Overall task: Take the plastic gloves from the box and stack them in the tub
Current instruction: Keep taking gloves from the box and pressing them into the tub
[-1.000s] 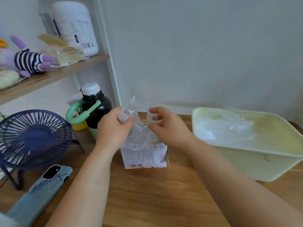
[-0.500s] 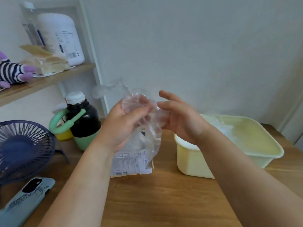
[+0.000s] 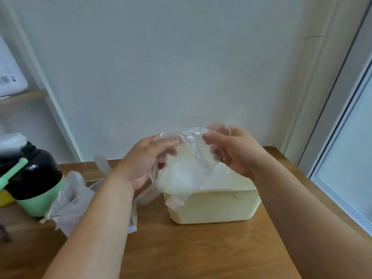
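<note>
Both hands are raised over the tub with a single glove between them. The left hand [image 3: 148, 158] pinches one upper edge of the glove [image 3: 184, 164] between thumb and curled fingers. The right hand [image 3: 231, 152] grips the opposite edge, its fingers bent around the film. The glove is thin, clear, crinkled plastic, stretched between the two grips and hanging down in soft folds. Its lower end drapes over the near left rim of the tub [image 3: 213, 208].

That tub is a pale yellow-green plastic bin with rounded corners, and it stands on the wooden table [image 3: 191, 254] close to the wall.

To the left, behind the left forearm, a loose heap of more clear gloves [image 3: 69, 198] lies on the table. A small white corner [image 3: 132, 226] peeks out under the forearm, and I cannot tell what it belongs to.

Further left stands a black bottle [image 3: 34, 174] with a mint-green base and handle. On the shelf above, a white container [image 3: 9, 77] carries a barcode, but its print is too small to read.
</note>
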